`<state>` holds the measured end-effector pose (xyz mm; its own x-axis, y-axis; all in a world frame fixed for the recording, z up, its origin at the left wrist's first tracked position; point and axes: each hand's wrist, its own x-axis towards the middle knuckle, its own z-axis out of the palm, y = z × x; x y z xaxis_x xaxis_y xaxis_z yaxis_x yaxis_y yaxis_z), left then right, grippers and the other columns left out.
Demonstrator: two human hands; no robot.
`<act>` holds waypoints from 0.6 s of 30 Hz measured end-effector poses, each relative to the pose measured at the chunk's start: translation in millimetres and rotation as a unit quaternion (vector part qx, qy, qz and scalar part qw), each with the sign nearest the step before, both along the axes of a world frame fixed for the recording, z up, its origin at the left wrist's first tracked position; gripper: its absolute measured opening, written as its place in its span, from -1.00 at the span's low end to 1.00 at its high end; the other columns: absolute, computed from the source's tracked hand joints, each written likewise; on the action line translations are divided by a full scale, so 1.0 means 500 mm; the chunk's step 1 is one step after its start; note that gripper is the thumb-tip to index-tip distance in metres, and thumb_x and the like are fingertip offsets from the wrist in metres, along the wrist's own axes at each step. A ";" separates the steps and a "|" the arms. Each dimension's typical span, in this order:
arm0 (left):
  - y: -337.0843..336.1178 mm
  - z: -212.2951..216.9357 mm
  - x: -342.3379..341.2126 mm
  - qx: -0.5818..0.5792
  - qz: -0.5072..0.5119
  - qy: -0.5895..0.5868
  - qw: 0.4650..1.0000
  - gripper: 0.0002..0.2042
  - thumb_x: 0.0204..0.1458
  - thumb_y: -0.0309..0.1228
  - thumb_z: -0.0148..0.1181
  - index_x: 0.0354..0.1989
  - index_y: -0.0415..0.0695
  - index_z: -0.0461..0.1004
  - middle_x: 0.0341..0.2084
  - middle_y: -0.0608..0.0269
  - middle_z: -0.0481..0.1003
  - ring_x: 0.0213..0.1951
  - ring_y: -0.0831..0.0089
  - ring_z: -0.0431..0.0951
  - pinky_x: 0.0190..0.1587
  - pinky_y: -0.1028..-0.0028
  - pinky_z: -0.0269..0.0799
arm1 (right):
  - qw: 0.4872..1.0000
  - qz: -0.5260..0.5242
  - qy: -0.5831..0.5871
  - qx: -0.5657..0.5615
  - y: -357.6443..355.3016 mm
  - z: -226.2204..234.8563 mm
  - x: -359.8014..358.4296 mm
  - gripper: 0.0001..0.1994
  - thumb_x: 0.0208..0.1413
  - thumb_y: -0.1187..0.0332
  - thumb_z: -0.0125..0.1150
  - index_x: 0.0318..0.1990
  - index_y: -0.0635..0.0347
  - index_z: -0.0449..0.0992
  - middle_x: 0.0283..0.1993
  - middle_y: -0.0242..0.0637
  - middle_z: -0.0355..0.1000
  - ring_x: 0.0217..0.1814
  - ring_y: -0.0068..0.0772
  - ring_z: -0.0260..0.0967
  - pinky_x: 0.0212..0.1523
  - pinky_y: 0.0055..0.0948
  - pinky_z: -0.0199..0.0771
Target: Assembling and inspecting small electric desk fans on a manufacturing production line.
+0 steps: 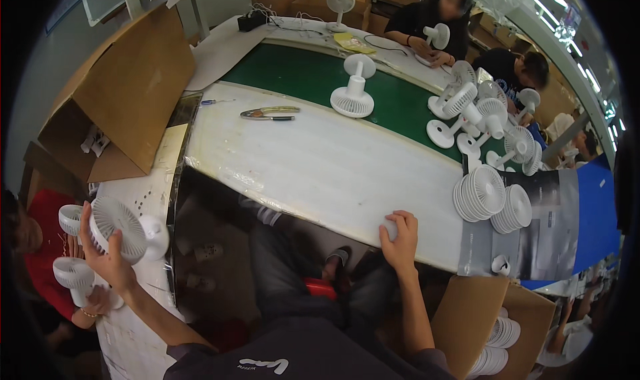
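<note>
My left hand reaches out to the left and grips a white desk fan by its round grille, thumb and fingers spread over the front rim. The fan's round white base is just to its right, over the side table. My right hand rests at the near edge of the white worktop. Its fingers curl round a small white rounded piece, mostly hidden by the hand. Beside the left hand stand two more white fans, close to a co-worker's hand.
Pliers and a screwdriver lie at the worktop's far left. A fan stands on the green belt; several more crowd the right. Stacked grilles sit nearer. Cardboard boxes flank both sides. Co-workers sit left and across.
</note>
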<state>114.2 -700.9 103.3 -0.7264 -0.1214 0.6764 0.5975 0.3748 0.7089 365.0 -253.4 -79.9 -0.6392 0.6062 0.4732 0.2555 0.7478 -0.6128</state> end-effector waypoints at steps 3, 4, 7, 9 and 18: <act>-0.035 0.001 -0.047 -0.024 0.105 -0.041 0.993 -0.41 -0.16 -0.56 0.08 0.19 -0.11 0.44 0.20 0.06 0.41 0.17 0.16 0.42 0.24 0.31 0.27 | 1.000 -0.010 0.001 0.022 -0.003 -0.001 -0.007 -0.74 -0.07 0.48 0.26 -0.16 0.24 0.49 -0.01 -0.17 0.37 0.01 -0.12 0.28 0.04 -0.32 0.35; -0.045 0.004 -0.060 -0.044 0.097 -0.020 0.994 -0.41 -0.16 -0.56 0.08 0.19 -0.11 0.44 0.20 0.06 0.41 0.17 0.16 0.42 0.24 0.31 0.27 | 1.000 -0.002 0.001 0.018 -0.003 0.001 -0.010 -0.74 -0.07 0.48 0.26 -0.16 0.24 0.49 -0.01 -0.17 0.37 0.01 -0.12 0.28 0.04 -0.32 0.35; -0.064 0.001 -0.127 -0.025 0.113 0.001 0.993 -0.46 -0.11 -0.56 0.10 0.18 -0.09 0.47 0.17 0.06 0.44 0.13 0.21 0.43 0.20 0.38 0.29 | 1.000 -0.002 0.001 0.011 -0.004 0.007 -0.012 -0.75 -0.07 0.48 0.26 -0.17 0.24 0.50 -0.01 -0.18 0.37 0.01 -0.13 0.28 0.05 -0.32 0.34; -0.077 -0.016 -0.167 -0.015 0.114 0.004 0.993 -0.47 -0.09 -0.56 0.10 0.17 -0.08 0.47 0.16 0.06 0.45 0.12 0.22 0.44 0.18 0.40 0.30 | 1.000 -0.006 -0.002 0.014 0.000 0.011 -0.007 -0.75 -0.08 0.48 0.26 -0.17 0.24 0.50 -0.01 -0.18 0.37 0.01 -0.13 0.29 0.05 -0.32 0.34; -0.169 -0.036 -0.423 -0.141 0.236 0.001 0.962 -0.48 -0.06 -0.45 0.19 0.18 0.01 0.47 0.15 0.01 0.46 0.13 0.11 0.47 0.18 0.33 0.34 | 1.000 -0.017 0.013 -0.008 0.004 0.005 0.005 -0.75 -0.08 0.47 0.26 -0.18 0.23 0.50 -0.01 -0.19 0.38 0.01 -0.14 0.29 0.05 -0.32 0.35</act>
<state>-97.1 -785.7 85.3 -0.6349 -0.2486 0.7315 0.3147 0.7815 0.5387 367.7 -251.5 -77.6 -0.6055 0.6356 0.4789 0.2657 0.7287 -0.6312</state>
